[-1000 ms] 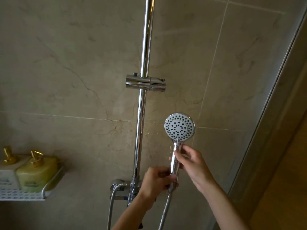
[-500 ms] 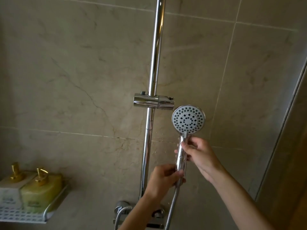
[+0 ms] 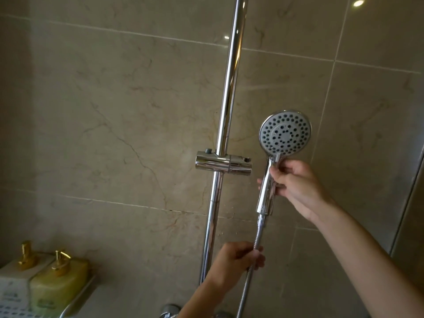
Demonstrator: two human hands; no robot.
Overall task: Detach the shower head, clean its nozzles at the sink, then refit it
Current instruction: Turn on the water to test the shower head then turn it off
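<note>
The chrome shower head [image 3: 285, 133] faces me with its round grey nozzle plate, held upright to the right of the slide rail [image 3: 226, 125]. My right hand [image 3: 292, 184] grips its chrome handle just below the plate. My left hand [image 3: 238, 257] holds the metal hose [image 3: 249, 276] a little below the handle's end. The chrome holder bracket [image 3: 223, 165] on the rail stands empty, left of the handle.
Beige marble tiles cover the wall behind. A white wire shelf [image 3: 75, 304] at the lower left carries two soap bottles with gold pumps [image 3: 57, 278]. A glass partition edge [image 3: 410, 203] runs along the right side. The mixer valve [image 3: 171, 314] peeks in at the bottom.
My right hand has raised the shower head up beside the bracket. My left hand has slid off the handle down onto the hose.
</note>
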